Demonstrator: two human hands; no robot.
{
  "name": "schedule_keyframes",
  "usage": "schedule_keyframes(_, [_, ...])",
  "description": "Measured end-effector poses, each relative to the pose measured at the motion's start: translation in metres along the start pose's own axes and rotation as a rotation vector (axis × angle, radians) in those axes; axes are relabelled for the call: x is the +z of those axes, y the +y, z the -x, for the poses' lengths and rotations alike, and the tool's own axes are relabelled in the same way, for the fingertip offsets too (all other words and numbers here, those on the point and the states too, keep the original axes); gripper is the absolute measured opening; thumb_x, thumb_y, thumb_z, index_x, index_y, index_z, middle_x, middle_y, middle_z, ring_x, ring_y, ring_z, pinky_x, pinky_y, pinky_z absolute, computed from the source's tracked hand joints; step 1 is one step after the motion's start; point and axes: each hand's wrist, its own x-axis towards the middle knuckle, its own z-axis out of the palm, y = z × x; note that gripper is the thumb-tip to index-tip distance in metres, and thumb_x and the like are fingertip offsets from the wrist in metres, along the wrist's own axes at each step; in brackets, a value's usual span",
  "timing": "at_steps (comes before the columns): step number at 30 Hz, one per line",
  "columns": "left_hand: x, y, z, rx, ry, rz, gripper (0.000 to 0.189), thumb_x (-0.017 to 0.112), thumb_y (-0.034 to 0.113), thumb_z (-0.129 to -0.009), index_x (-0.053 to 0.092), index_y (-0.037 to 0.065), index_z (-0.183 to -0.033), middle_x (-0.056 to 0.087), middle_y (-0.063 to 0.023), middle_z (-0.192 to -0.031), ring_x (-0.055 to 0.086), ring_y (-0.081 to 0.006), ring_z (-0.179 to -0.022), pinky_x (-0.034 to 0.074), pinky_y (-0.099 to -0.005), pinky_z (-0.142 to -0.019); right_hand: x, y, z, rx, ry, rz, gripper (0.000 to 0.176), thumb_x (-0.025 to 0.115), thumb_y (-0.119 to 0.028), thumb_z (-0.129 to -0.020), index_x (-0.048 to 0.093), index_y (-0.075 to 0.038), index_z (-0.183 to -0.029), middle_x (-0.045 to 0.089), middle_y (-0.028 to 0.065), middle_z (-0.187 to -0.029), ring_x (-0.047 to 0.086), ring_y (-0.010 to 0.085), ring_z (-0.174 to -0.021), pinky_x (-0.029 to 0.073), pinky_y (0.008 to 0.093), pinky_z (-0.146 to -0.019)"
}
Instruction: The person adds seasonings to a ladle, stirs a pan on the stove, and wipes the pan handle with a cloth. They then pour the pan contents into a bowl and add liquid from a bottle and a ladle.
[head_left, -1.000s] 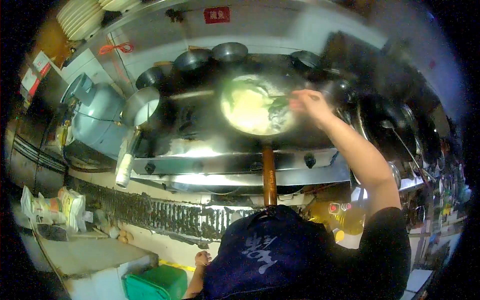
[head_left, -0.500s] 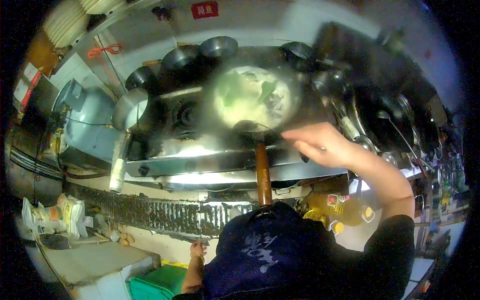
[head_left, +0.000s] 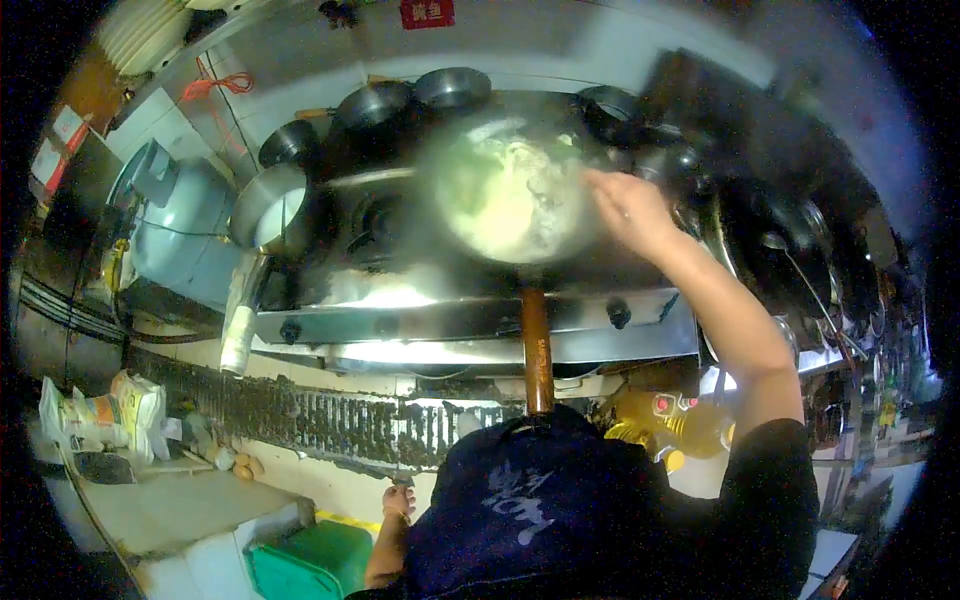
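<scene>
My right hand is closed at the right rim of a steaming pan, on the handle of a ladle. Steam blurs the ladle's head. In the pan is pale, cloudy soup with whitish pieces and some green leaves. The pan's brown wooden handle points toward my body, with neither hand on it. Low beside my dark apron, my left hand hangs with curled fingers and nothing visible in them.
Left of the burner stands a pot with a wrapped handle. Several dark pans line the back. Ladles lie at right. Yellow oil jugs stand below the stove, a green bin at lower left.
My right hand has moved up and away from me, from the pan's near right side to its right rim. The ladle has left the near edge. My left hand stays low.
</scene>
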Motion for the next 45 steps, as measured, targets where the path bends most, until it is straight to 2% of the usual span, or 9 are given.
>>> schedule_keyframes(6, [-0.005,-0.008,0.003,0.091,0.053,-0.077,0.016,0.051,0.021,-0.087,0.047,0.011,-0.099,0.057,-0.0062,-0.075,0.054,-0.0212,-0.059,0.042,-0.0368,-0.046,0.009,0.020,-0.001,0.257,0.060,-0.122,0.025,0.049,-0.014,-0.086,0.060,-0.001,-0.105,0.063,0.0172,-0.099,0.061,0.0292,-0.091,0.047,0.0341,-0.079])
schedule_keyframes(11, [0.004,0.002,0.010,0.156,0.002,-0.029,0.013,0.053,0.021,-0.085,0.048,0.012,-0.092,0.055,-0.0077,-0.073,0.054,-0.0227,-0.059,0.041,-0.0381,-0.046,0.018,0.000,0.009,0.520,0.010,-0.810,0.024,0.046,-0.015,-0.089,0.059,0.001,-0.104,0.065,0.0107,-0.084,0.062,0.0152,-0.078,0.050,0.0273,-0.071])
schedule_keyframes(15, [0.021,0.019,0.013,0.200,0.073,-0.205,0.008,0.051,0.020,-0.086,0.047,0.013,-0.087,0.054,-0.0070,-0.071,0.050,-0.0219,-0.056,0.036,-0.0383,-0.045,0.015,-0.025,0.016,0.650,-0.001,-1.087,0.024,0.045,-0.013,-0.090,0.058,0.003,-0.103,0.064,0.0115,-0.088,0.061,0.0157,-0.076,0.050,0.0258,-0.070])
schedule_keyframes(20, [-0.004,0.015,-0.022,0.300,-0.063,-0.406,0.006,0.048,0.021,-0.087,0.047,0.015,-0.085,0.051,-0.0059,-0.072,0.044,-0.0213,-0.056,0.032,-0.0410,-0.048,-0.022,-0.060,0.036,0.347,-0.011,-0.799,0.023,0.048,-0.010,-0.089,0.059,0.001,-0.107,0.066,0.0118,-0.091,0.062,0.0165,-0.085,0.049,0.0287,-0.078])
schedule_keyframes(23, [0.002,0.039,-0.018,-0.181,-0.145,0.469,0.007,0.046,0.021,-0.087,0.047,0.015,-0.084,0.047,-0.0053,-0.070,0.043,-0.0207,-0.058,0.032,-0.0392,-0.050,-0.038,-0.069,0.048,0.154,0.000,-0.595,0.023,0.052,-0.010,-0.087,0.059,0.000,-0.105,0.066,0.0138,-0.090,0.064,0.0192,-0.083,0.050,0.0297,-0.075])
schedule_keyframes(27, [0.025,0.052,-0.008,-0.104,-0.013,0.004,0.005,0.044,0.019,-0.085,0.047,0.015,-0.084,0.044,-0.0041,-0.066,0.042,-0.0196,-0.057,0.031,-0.0347,-0.048,-0.042,-0.082,0.057,0.095,-0.141,-0.597,0.023,0.055,-0.014,-0.084,0.061,-0.002,-0.103,0.064,0.0165,-0.086,0.065,0.0245,-0.076,0.051,0.0310,-0.067])
schedule_keyframes(30, [0.009,0.052,-0.028,-0.217,-0.310,0.335,0.003,0.045,0.017,-0.086,0.047,0.014,-0.087,0.045,-0.0044,-0.067,0.043,-0.0195,-0.057,0.032,-0.0351,-0.047,-0.023,-0.072,0.055,-0.130,-0.143,-0.240,0.024,0.052,-0.016,-0.082,0.060,-0.003,-0.101,0.063,0.0165,-0.084,0.062,0.0317,-0.073,0.052,0.0389,-0.065])
schedule_keyframes(36, [0.018,0.046,-0.026,-0.082,-0.184,0.172,0.006,0.050,0.017,-0.088,0.044,0.015,-0.088,0.047,-0.0048,-0.066,0.042,-0.0169,-0.054,0.033,-0.0341,-0.045,-0.002,-0.032,0.037,-0.057,-0.163,0.069,0.026,0.050,-0.016,-0.081,0.060,-0.005,-0.103,0.064,0.0161,-0.088,0.062,0.0318,-0.079,0.051,0.0413,-0.069])
schedule_keyframes(45, [0.010,0.012,-0.009,0.118,0.028,0.016,0.009,0.051,0.021,-0.087,0.044,0.019,-0.091,0.051,-0.0045,-0.071,0.046,-0.0189,-0.058,0.036,-0.0372,-0.049,0.002,-0.003,0.009,0.112,0.191,-0.119,0.024,0.051,-0.015,-0.084,0.061,-0.004,-0.102,0.063,0.0182,-0.096,0.062,0.0324,-0.085,0.050,0.0378,-0.076])
